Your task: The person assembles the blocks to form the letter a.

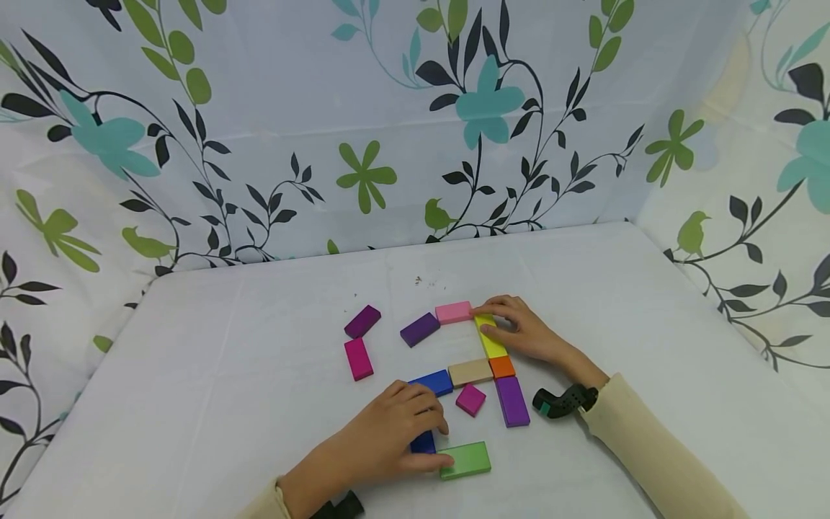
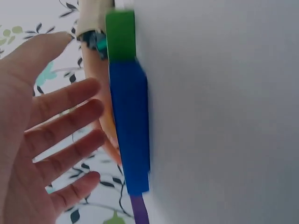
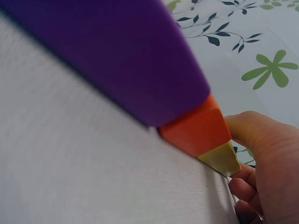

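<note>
My right hand (image 1: 521, 331) grips the far part of a yellow block (image 1: 494, 346), its thumb over the top and its fingers at the far end. The near end of the yellow block meets an orange block (image 1: 502, 367), followed by a purple block (image 1: 512, 401). A pink block (image 1: 453, 312) lies beside the right fingertips. Over the blue blocks (image 1: 433, 383) hovers my left hand (image 1: 385, 436), partly hiding them. In the left wrist view its fingers (image 2: 70, 100) are spread and apart from the blue blocks. The left thumb is near a green block (image 1: 465, 461).
A tan block (image 1: 470, 373) joins the blue and orange ones, with a small magenta block (image 1: 470, 400) just in front. Farther left lie a violet block (image 1: 420, 329), a plum block (image 1: 362, 321) and a magenta block (image 1: 359, 359). Patterned cloth (image 1: 259, 144) stands behind the white table (image 1: 194, 396).
</note>
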`<control>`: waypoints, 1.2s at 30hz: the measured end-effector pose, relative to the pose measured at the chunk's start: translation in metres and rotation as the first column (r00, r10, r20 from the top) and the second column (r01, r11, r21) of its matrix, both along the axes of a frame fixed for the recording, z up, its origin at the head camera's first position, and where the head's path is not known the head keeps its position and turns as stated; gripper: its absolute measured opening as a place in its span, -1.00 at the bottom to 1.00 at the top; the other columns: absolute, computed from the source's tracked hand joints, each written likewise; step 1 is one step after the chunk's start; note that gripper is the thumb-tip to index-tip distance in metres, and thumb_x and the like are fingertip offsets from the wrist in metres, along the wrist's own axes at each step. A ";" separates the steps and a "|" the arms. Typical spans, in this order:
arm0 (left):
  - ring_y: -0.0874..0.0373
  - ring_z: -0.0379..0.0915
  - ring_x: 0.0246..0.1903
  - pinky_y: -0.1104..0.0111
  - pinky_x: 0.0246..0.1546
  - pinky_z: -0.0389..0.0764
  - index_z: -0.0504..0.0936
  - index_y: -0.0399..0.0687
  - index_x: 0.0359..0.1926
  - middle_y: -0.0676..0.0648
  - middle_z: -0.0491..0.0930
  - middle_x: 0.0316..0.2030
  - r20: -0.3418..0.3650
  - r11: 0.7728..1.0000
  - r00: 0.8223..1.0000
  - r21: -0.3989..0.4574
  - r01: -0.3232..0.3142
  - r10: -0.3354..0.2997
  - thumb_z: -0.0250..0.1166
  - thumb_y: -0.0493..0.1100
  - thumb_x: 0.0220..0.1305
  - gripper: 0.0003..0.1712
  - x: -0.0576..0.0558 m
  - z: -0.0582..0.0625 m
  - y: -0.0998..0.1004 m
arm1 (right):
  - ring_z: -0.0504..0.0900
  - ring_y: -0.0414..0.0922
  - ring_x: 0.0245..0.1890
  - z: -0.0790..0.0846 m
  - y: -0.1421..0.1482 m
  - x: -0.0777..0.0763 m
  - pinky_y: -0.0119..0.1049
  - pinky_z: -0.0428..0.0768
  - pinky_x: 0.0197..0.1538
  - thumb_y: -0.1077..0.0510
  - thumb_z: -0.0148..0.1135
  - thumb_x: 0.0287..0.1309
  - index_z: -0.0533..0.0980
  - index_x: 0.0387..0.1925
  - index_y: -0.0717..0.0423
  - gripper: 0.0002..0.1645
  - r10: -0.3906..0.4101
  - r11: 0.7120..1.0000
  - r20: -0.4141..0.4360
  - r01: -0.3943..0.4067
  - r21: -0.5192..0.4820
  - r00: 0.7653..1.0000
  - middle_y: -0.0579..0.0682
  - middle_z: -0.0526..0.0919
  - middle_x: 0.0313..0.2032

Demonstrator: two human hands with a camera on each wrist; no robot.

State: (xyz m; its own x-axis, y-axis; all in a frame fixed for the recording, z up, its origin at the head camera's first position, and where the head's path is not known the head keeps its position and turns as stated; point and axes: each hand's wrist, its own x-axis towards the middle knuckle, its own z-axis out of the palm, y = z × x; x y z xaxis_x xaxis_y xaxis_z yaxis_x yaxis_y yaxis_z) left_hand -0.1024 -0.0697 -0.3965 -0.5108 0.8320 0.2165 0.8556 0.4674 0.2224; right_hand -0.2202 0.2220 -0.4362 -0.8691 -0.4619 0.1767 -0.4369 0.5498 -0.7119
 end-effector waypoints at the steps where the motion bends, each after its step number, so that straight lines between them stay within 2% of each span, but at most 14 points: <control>1: 0.28 0.39 0.01 0.33 0.06 0.43 0.65 0.16 -0.20 0.18 0.54 -0.16 0.003 1.000 1.000 0.009 -0.012 0.012 0.18 0.29 0.30 -0.62 -0.001 0.002 -0.001 | 0.27 0.17 0.25 0.000 0.000 0.000 0.28 0.26 0.24 0.10 0.22 0.29 0.54 0.19 0.00 -0.56 0.002 1.000 -0.002 -0.002 0.001 1.000 0.18 0.42 0.20; 4: 0.26 0.42 -0.01 0.32 0.04 0.45 0.66 0.13 -0.20 0.16 0.55 -0.16 0.002 0.998 0.999 0.032 -0.051 0.051 0.22 0.18 0.33 -0.71 -0.005 0.007 -0.005 | 0.28 0.17 0.24 0.000 0.000 0.000 0.27 0.27 0.23 0.10 0.21 0.29 0.54 0.19 0.01 -0.57 0.007 1.000 -0.011 -0.007 0.006 1.000 0.18 0.43 0.19; 8: 0.23 0.45 -0.02 0.30 0.03 0.47 0.67 0.11 -0.23 0.13 0.57 -0.16 -0.044 0.995 0.995 0.050 -0.092 0.094 0.28 0.07 0.30 -0.81 -0.012 0.011 -0.013 | 0.28 0.17 0.24 -0.001 0.000 0.000 0.27 0.29 0.23 0.10 0.21 0.30 0.54 0.19 0.01 -0.57 0.010 1.000 -0.017 -0.010 0.006 1.000 0.18 0.43 0.19; 12: 0.20 0.47 -0.06 0.26 -0.01 0.49 0.67 0.08 -0.25 0.10 0.56 -0.18 -0.106 0.988 0.986 0.092 -0.121 0.131 0.36 -0.02 0.23 -0.86 -0.022 0.010 -0.026 | 0.28 0.17 0.23 -0.001 0.001 -0.001 0.26 0.29 0.23 0.10 0.21 0.29 0.54 0.18 0.02 -0.57 0.017 1.000 -0.021 -0.017 -0.002 1.000 0.17 0.44 0.18; 16: 0.18 0.48 -0.11 0.17 0.00 0.51 0.66 0.05 -0.27 0.07 0.57 -0.21 -0.110 0.978 0.974 0.097 -0.185 0.196 0.40 -0.08 0.18 -0.87 -0.032 0.012 -0.038 | 0.29 0.16 0.23 -0.001 0.001 -0.001 0.25 0.30 0.22 0.09 0.20 0.30 0.54 0.19 0.01 -0.57 0.015 1.000 -0.018 -0.015 -0.001 1.000 0.17 0.44 0.18; 19: 0.17 0.51 -0.16 0.14 -0.02 0.54 0.67 0.02 -0.27 0.05 0.59 -0.23 -0.090 0.960 0.957 0.080 -0.270 0.276 0.42 -0.07 0.17 -0.85 -0.037 0.016 -0.048 | 0.29 0.16 0.23 -0.001 0.000 0.000 0.25 0.31 0.22 0.10 0.21 0.30 0.54 0.19 0.02 -0.57 0.015 1.000 -0.025 -0.015 0.007 1.000 0.17 0.44 0.17; 23: 0.14 0.55 -0.24 0.16 -0.15 0.57 0.69 -0.03 -0.25 0.02 0.61 -0.26 -0.081 0.928 0.925 0.072 -0.365 0.370 0.43 -0.10 0.15 -0.82 -0.044 0.016 -0.058 | 0.30 0.16 0.22 0.000 0.000 0.000 0.24 0.31 0.22 0.11 0.21 0.29 0.55 0.18 0.01 -0.57 0.010 1.000 -0.029 -0.010 0.013 1.000 0.16 0.45 0.17; 27: 0.05 0.57 -0.17 0.10 -0.14 0.57 0.69 -0.05 -0.19 -0.03 0.61 -0.20 -0.051 0.903 0.901 0.045 -0.428 0.430 0.44 -0.11 0.14 -0.78 -0.049 0.010 -0.064 | 0.29 0.15 0.23 -0.001 0.000 0.000 0.24 0.31 0.23 0.09 0.21 0.30 0.54 0.20 -0.01 -0.56 0.010 1.000 -0.019 -0.009 0.014 1.000 0.16 0.43 0.19; 32: -0.05 0.52 -0.02 0.02 -0.05 0.55 0.69 -0.03 -0.09 -0.11 0.56 -0.03 -0.023 0.890 0.889 -0.003 -0.457 0.457 0.44 -0.09 0.15 -0.70 -0.053 0.004 -0.067 | 0.29 0.14 0.23 -0.002 0.000 -0.001 0.24 0.32 0.22 0.09 0.20 0.30 0.53 0.20 -0.01 -0.56 0.011 1.000 -0.022 -0.011 0.012 1.000 0.16 0.43 0.20; 36: -0.05 0.47 -0.01 0.05 -0.05 0.54 0.69 -0.02 -0.19 -0.10 0.57 -0.06 -0.044 0.895 0.894 -0.007 -0.446 0.446 0.44 -0.08 0.14 -0.77 -0.055 -0.001 -0.067 | 0.29 0.14 0.24 -0.002 0.001 -0.002 0.24 0.31 0.22 0.10 0.19 0.31 0.53 0.20 -0.02 -0.56 0.010 1.000 -0.022 -0.010 0.015 1.000 0.16 0.43 0.20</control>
State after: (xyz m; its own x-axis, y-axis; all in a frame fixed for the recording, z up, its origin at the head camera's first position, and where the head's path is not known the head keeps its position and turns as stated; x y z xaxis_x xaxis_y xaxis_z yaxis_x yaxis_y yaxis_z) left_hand -0.1571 -0.1369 -0.3974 -0.8204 0.5225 0.2325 0.5643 0.8054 0.1814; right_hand -0.2218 0.2233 -0.4384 -0.8604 -0.4735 0.1885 -0.4580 0.5560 -0.6936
